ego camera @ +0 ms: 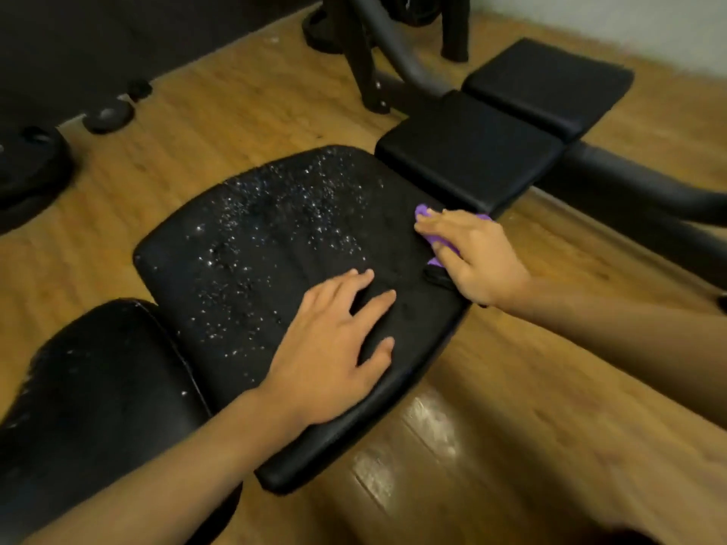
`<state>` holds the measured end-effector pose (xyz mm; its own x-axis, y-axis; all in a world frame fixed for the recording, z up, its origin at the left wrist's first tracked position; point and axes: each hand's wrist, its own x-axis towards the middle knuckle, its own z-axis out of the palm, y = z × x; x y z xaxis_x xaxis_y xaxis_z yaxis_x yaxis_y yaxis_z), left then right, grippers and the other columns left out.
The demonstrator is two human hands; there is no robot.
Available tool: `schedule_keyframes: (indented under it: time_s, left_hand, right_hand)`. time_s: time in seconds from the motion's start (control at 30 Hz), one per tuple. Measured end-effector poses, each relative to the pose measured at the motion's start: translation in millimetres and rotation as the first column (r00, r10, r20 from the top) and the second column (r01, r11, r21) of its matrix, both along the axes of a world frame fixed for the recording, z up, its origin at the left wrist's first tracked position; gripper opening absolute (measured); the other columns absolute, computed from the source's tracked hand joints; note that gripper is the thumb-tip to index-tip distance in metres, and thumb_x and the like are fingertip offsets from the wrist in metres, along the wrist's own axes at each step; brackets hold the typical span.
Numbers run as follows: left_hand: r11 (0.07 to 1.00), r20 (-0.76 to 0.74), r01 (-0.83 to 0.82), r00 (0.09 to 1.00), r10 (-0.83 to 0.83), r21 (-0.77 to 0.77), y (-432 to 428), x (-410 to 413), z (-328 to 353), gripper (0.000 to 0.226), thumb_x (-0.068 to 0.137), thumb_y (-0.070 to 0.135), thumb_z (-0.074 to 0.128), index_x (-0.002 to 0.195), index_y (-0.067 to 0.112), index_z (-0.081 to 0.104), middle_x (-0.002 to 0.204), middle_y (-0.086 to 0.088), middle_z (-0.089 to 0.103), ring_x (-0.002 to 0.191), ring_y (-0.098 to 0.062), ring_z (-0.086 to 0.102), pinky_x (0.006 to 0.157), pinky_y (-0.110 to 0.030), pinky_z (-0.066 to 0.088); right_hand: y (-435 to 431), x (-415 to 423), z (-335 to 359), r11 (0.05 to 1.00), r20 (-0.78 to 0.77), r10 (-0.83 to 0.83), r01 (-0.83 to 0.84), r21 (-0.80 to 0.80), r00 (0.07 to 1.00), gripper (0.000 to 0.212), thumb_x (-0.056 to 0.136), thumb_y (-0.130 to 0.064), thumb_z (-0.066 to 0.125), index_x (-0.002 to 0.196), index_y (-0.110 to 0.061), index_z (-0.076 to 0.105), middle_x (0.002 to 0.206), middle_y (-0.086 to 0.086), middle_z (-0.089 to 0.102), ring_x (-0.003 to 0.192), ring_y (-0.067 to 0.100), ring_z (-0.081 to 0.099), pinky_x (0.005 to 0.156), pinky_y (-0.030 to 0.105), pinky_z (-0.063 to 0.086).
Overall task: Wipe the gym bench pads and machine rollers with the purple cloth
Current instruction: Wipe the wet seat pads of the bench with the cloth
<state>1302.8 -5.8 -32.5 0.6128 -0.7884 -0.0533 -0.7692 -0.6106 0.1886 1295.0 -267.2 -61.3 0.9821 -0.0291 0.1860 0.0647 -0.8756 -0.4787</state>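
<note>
Softness is expected of the purple cloth [423,211], pressed under the flat, spread right hand [476,257] at centre right on the speckled seat pad [255,238]; bunching at its middle is advised. The left hand [334,340] is laid flat there, empty, possibly in the wipe's path. Square pads [472,151] lie upper right.

Left hand [334,348] across pad [255,238]

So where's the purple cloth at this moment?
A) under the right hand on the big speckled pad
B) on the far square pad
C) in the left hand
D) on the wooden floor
A: the purple cloth peeks out from under the right hand, which presses it on the speckled pad; the left hand lies bare.
</note>
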Motion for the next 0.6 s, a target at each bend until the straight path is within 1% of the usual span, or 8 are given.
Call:
schedule_keyframes:
  time_s: [0.1, 0.17, 0.23, 0.33, 0.43, 0.53, 0.57, 0.6]
  left_hand:
    - [0.999, 0.032, 0.026, 0.999, -0.027, 0.043, 5.8, 4.0, 14.9, 0.057, 0.098, 0.052, 0.044, 0.147, 0.026, 0.053, 0.152, -0.007, 0.048, 0.143, -0.027, 0.041, 0.114, -0.035, 0.026]
    - [0.999, 0.065, -0.011, 0.998, 0.009, 0.041, -2.6, 14.2, 19.7, 0.056, 0.094, 0.054, 0.048, 0.143, 0.027, 0.056, 0.145, -0.002, 0.051, 0.133, -0.022, 0.046, 0.106, -0.031, 0.03]
    - [0.993, 0.088, -0.114, 0.99, 0.112, 0.016, -16.7, 19.3, 18.3, 0.055, 0.093, 0.056, 0.049, 0.139, 0.029, 0.058, 0.139, 0.003, 0.05, 0.124, -0.016, 0.046, 0.099, -0.028, 0.033]
    - [0.968, 0.1, -0.25, 0.964, 0.245, 0.039, -42.6, 17.4, 9.5, 0.054, 0.094, 0.057, 0.046, 0.138, 0.028, 0.059, 0.137, 0.004, 0.048, 0.12, -0.017, 0.045, 0.095, -0.031, 0.037]
    - [0.911, 0.061, -0.406, 0.913, 0.402, 0.069, -72.3, 17.2, 7.4, 0.058, 0.095, 0.058, 0.043, 0.144, 0.028, 0.054, 0.146, 0.0, 0.046, 0.128, -0.023, 0.045, 0.102, -0.038, 0.04]
    - [0.878, 0.058, -0.461, 0.887, 0.457, 0.132, -97.4, 18.0, 2.0, 0.068, 0.095, 0.061, 0.038, 0.156, 0.031, 0.042, 0.16, -0.005, 0.037, 0.148, -0.027, 0.034, 0.12, -0.041, 0.023]
    - [0.867, 0.063, -0.475, 0.88, 0.471, 0.148, -103.9, 17.5, 1.7, 0.07, 0.096, 0.062, 0.036, 0.159, 0.032, 0.037, 0.164, -0.006, 0.033, 0.153, -0.027, 0.028, 0.124, -0.043, 0.016]
    - [0.858, 0.066, -0.487, 0.873, 0.483, 0.161, -109.0, 17.7, 1.6, 0.071, 0.096, 0.062, 0.035, 0.161, 0.034, 0.033, 0.166, -0.006, 0.03, 0.156, -0.027, 0.023, 0.126, -0.046, 0.012]
  right_hand:
    - [-8.1, 17.9, 18.3, 0.981, -0.068, 0.19, -0.192, -0.013, 0.979, 0.05, 0.096, -0.03, 0.044, 0.136, -0.008, 0.065, 0.144, 0.008, 0.06, 0.136, 0.023, 0.055, 0.115, 0.044, 0.043]
    - [-21.2, 27.5, 17.1, 0.975, -0.046, 0.222, -0.221, 0.024, 0.974, 0.051, 0.098, -0.032, 0.046, 0.144, -0.014, 0.059, 0.15, 0.001, 0.055, 0.141, 0.014, 0.048, 0.119, 0.035, 0.037]
    - [-32.2, 37.8, 6.5, 0.975, 0.018, 0.212, -0.213, 0.066, 0.977, 0.05, 0.099, -0.032, 0.049, 0.145, -0.015, 0.057, 0.146, -0.001, 0.058, 0.136, 0.013, 0.051, 0.114, 0.026, 0.037]
    - [-35.9, 55.4, -6.9, 0.963, 0.079, 0.224, -0.233, 0.138, 0.971, 0.038, 0.1, -0.022, 0.062, 0.136, -0.013, 0.06, 0.141, 0.0, 0.055, 0.125, 0.017, 0.057, 0.103, 0.025, 0.043]
    - [-46.0, 75.3, -9.3, 0.966, 0.03, 0.171, -0.174, 0.19, 0.985, 0.047, 0.093, -0.027, 0.074, 0.136, -0.018, 0.058, 0.155, 0.002, 0.03, 0.121, 0.009, 0.05, 0.097, 0.021, 0.041]
    - [-51.7, 72.4, -7.4, 0.981, 0.065, 0.055, -0.066, 0.181, 0.996, 0.032, 0.093, -0.038, 0.069, 0.113, -0.012, 0.07, 0.127, 0.005, 0.054, 0.109, 0.024, 0.056, 0.084, 0.031, 0.052]
    - [-52.4, 62.5, -7.0, 0.981, 0.061, 0.06, -0.07, 0.181, 0.996, 0.04, 0.097, -0.043, 0.06, 0.116, -0.01, 0.072, 0.124, 0.005, 0.059, 0.112, 0.027, 0.056, 0.088, 0.037, 0.055]
    - [-52.5, 50.9, -7.4, 0.976, 0.044, 0.099, -0.105, 0.189, 0.994, 0.052, 0.1, -0.05, 0.049, 0.128, -0.01, 0.069, 0.134, 0.004, 0.06, 0.125, 0.026, 0.053, 0.099, 0.04, 0.053]
